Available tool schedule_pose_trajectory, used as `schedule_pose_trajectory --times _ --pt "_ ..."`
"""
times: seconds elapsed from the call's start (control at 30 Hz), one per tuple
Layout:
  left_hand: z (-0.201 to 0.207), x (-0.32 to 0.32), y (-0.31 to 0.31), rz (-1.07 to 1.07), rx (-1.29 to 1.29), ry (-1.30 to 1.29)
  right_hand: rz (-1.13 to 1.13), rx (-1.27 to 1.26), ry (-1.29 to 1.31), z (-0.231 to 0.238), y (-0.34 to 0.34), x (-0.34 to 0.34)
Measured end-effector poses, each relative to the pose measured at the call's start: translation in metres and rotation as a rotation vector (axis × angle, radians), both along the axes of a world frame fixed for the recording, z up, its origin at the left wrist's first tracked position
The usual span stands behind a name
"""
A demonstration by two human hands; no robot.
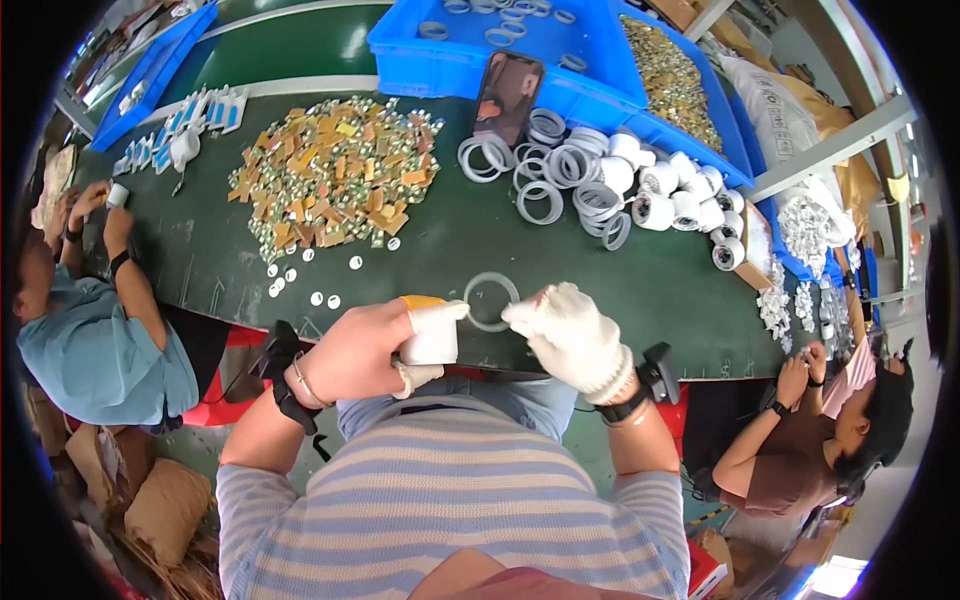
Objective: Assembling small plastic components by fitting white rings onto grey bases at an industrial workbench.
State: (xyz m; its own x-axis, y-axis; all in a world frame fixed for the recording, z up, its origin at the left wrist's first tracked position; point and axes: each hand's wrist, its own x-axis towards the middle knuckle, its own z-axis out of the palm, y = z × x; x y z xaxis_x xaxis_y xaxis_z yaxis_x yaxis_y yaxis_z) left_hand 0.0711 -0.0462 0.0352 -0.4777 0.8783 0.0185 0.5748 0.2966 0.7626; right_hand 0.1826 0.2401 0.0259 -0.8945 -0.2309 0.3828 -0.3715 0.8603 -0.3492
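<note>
My left hand (355, 345), with white and orange coverings on some fingers, is closed around a short white cylinder (432, 345) near the table's front edge. Its covered fingertip reaches the left side of a translucent ring (478, 326). In a white knit glove, my right hand (570, 335) pinches that ring's right side, so the ring sits between both hands. A large heap of small circuit boards with yellow and orange pieces (335, 175) lies beyond my left hand. Several small white discs (318, 299) are scattered before it. Past my right hand are loose translucent rings (541, 203) and white cylindrical parts (655, 211).
Blue bins (425, 70) line the far side, one with rings inside, another with small yellowish parts (672, 80). A dark phone (507, 97) leans against a bin. Co-workers sit left (105, 350) and right (790, 450) at the green table (400, 270).
</note>
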Motion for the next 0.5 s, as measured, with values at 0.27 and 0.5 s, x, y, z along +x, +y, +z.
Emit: schedule_pose_trajectory --times 0.27,0.5 --pt "0.007 0.000 0.010 -0.183 -0.030 0.376 0.153 -0.122 -0.044 0.007 -0.001 0.009" --pt "-0.014 0.006 0.017 0.042 0.385 -0.705 0.096 -0.366 -0.089 0.016 -0.014 0.014"
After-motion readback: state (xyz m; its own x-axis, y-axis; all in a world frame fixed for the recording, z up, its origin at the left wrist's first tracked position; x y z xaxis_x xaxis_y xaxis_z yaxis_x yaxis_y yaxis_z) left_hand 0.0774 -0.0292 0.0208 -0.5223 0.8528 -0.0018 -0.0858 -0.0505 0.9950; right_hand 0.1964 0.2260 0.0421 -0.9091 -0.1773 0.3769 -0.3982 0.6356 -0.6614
